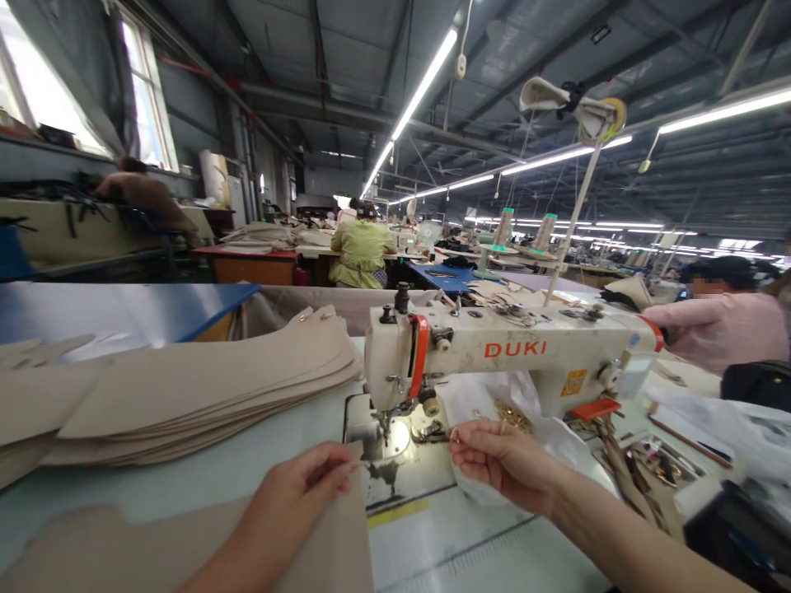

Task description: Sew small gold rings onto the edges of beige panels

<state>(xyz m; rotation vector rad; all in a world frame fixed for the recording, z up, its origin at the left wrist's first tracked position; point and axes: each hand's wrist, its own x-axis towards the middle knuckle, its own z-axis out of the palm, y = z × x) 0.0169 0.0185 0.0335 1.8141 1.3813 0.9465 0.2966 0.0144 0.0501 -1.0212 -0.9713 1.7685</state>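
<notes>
My left hand (302, 486) pinches the upper corner of a beige cut leather piece (321, 535) that lies flat on the sewing table (185, 494). My right hand (500, 461) sits beside the needle plate, holding a small gold metal ring (456, 434) between finger and thumb. The white DUKI sewing machine (494, 350) stands between my hands, its needle (385, 426) lit by a lamp. Behind my right hand lies a clear plastic bag (488, 403) with gold hardware (512, 416). A tall stack of beige cut pieces (203, 395) rests to the left.
Right of the machine lies a tray of metal fittings and dark straps (655, 465). Thread cones (503, 228) stand on a rear stand. A co-worker in a pink top (710, 329) works at the right. Further rows of workers and tables fill the hall.
</notes>
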